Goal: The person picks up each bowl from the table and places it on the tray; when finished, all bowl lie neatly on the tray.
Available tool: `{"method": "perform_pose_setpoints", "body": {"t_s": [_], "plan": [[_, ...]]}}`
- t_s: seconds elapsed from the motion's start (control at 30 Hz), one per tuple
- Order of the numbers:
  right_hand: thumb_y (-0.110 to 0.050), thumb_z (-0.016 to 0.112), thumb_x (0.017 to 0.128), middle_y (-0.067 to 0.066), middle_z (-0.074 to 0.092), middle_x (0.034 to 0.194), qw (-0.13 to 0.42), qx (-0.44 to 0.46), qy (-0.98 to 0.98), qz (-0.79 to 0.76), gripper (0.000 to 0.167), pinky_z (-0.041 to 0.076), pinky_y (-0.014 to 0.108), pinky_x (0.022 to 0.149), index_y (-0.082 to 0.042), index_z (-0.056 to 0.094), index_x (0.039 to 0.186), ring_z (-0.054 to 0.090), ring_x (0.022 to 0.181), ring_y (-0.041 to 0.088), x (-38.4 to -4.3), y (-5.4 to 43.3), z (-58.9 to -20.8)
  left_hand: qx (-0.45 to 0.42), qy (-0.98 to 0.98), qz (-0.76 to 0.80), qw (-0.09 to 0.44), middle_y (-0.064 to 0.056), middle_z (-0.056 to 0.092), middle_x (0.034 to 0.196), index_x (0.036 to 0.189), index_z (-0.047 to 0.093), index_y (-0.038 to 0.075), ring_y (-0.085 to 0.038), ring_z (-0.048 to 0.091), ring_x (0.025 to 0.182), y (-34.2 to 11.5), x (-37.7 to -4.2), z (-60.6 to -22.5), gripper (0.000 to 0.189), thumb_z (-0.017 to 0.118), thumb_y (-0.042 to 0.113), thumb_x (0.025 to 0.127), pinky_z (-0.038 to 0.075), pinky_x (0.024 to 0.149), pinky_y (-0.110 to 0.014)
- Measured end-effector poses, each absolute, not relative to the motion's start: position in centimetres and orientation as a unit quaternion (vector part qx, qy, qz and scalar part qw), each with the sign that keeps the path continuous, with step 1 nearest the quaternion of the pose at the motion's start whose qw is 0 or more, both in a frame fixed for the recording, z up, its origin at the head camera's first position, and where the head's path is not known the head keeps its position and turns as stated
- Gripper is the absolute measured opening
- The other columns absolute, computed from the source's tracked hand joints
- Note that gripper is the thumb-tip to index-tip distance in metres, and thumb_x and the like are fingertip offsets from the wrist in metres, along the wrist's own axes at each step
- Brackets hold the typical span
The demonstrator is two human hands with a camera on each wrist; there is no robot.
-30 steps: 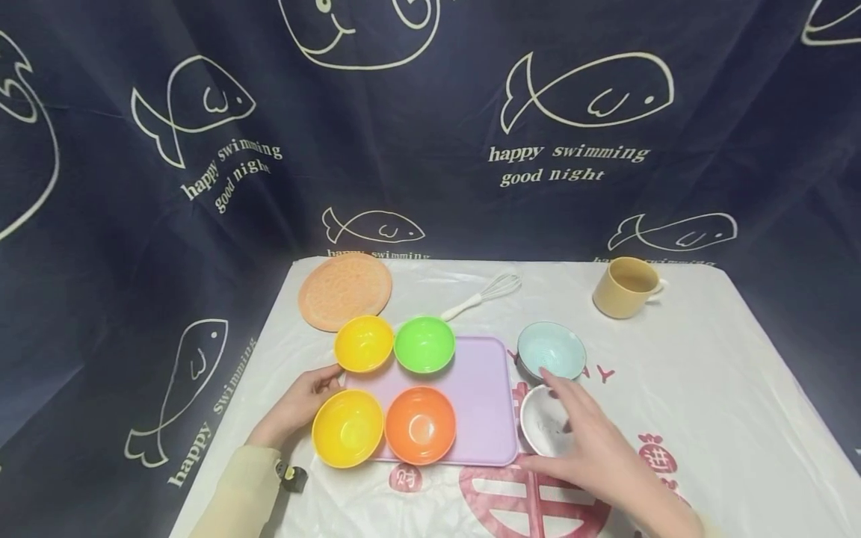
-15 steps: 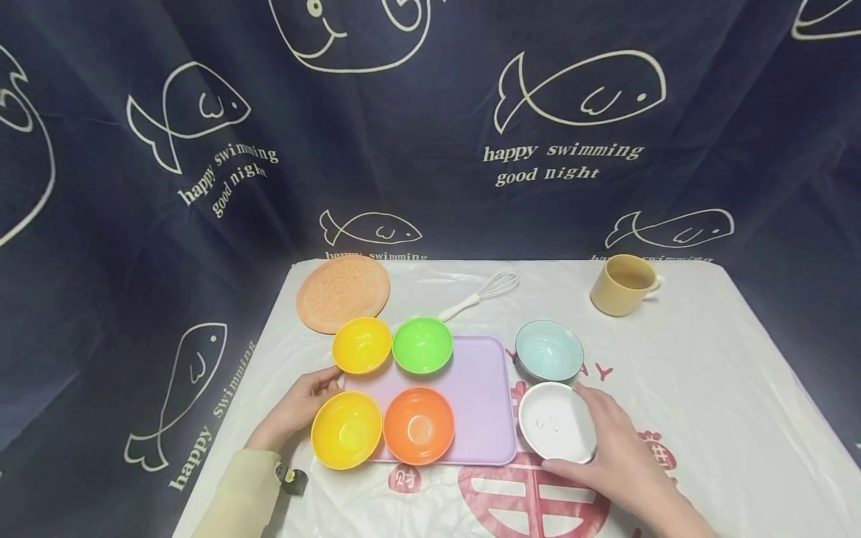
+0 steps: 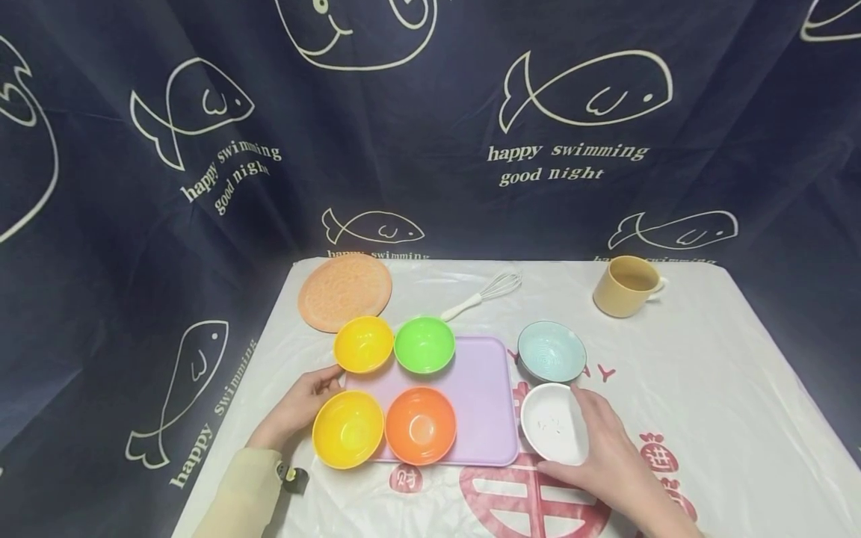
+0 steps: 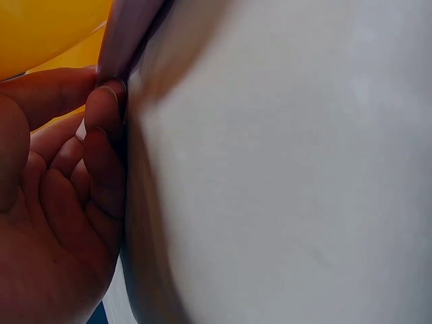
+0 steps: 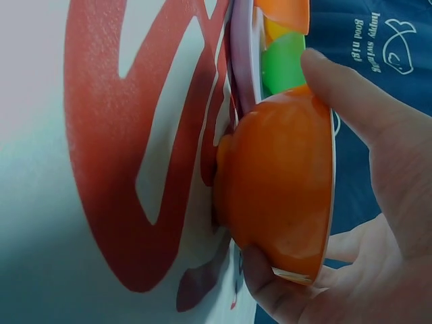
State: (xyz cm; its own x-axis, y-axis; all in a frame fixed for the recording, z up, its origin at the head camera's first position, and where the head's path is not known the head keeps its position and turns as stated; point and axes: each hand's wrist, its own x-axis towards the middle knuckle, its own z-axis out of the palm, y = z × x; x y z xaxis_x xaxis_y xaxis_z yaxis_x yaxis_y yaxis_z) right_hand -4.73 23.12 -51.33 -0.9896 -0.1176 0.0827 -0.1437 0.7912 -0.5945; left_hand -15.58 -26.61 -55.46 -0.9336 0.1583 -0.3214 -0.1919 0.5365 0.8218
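My left hand [image 3: 303, 403] pinches the left edge of the lilac tray [image 3: 484, 396]; the tray edge [image 4: 125, 40] sits against thumb and fingers in the left wrist view. On the tray are two yellow bowls [image 3: 364, 344], a green bowl [image 3: 424, 344] and an orange bowl [image 3: 420, 426]. To the tray's right, my right hand [image 3: 608, 448] grips a bowl with a white inside [image 3: 553, 424]. In the right wrist view this bowl's outside [image 5: 277, 182] is orange, with the thumb at the rim and a finger against its lower side. Just behind it stands a light blue bowl [image 3: 551, 351].
Behind the tray lies a whisk [image 3: 480, 297] with a white handle. A round orange mat or board [image 3: 345, 293] is at the back left, a tan mug [image 3: 624, 288] at the back right. A dark curtain [image 3: 430, 149] with fish drawings hangs behind the table.
My right hand came down from over the white-lined bowl to its right side and took hold of it. The left hand and the bowls on the tray stay put.
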Motion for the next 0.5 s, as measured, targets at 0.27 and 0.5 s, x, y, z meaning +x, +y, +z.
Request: {"method": "perform_pose_setpoints", "body": {"t_s": [0.27,0.5], "plan": [[-0.057,0.098,0.059,0.021,0.042,0.147,0.024,0.067,-0.947,0.314,0.128,0.047,0.067,0.098,0.000,0.038,0.156,0.048,0.127,0.040,-4.5,22.8,-51.1,-0.002,0.862,0.475,0.177,-0.005,0.061,0.089,0.154,0.055,0.015,-0.026,0.053,0.114,-26.7,-15.7,-55.3,0.051,0.065,0.017,0.104,0.039,0.113,-0.055],[-0.052,0.100,0.058,0.015,0.046,0.145,0.047,0.108,-0.935,0.334,0.124,0.048,0.065,0.099,0.000,0.042,0.154,0.051,0.125,0.037,-4.6,21.0,-50.3,0.006,0.862,0.475,0.174,-0.005,0.060,0.087,0.153,0.055,0.013,-0.026,0.053,0.113,-26.8,-15.7,-55.4,0.050,0.065,0.014,0.103,0.042,0.105,-0.048]]}}
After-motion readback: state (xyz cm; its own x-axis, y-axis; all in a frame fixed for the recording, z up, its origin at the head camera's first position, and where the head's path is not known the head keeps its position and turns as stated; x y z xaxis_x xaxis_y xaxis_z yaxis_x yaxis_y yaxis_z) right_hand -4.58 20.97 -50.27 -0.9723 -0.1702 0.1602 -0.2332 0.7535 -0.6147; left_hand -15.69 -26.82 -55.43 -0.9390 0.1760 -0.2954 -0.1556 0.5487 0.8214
